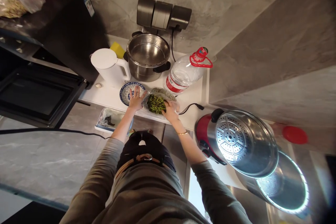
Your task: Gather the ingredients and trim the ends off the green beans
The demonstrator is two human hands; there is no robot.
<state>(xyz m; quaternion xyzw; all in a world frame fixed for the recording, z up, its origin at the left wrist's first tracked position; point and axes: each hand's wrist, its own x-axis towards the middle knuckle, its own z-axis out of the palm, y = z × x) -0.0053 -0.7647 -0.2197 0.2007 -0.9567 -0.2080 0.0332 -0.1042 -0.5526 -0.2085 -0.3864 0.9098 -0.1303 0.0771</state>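
Observation:
A clear plastic bag [145, 103] of short green pod-like vegetables [156, 104] lies on the white counter. My left hand [136, 100] is spread open over a blue-and-white patterned plate [124, 94], its thumb side near the bag; whether it touches the plate I cannot tell. From the other side, my right hand [171, 111] curls around the bag's edge, fingertips against the green pieces. What lies under its fingers is partly hidden.
Behind stand a white kettle [103, 63], a steel pot [145, 71] and a large water bottle [183, 72]. A red cooker [203, 130] and steel steamer pots [256, 140] are at right. An open oven door [26, 92] juts out left, near a lined bin [99, 126].

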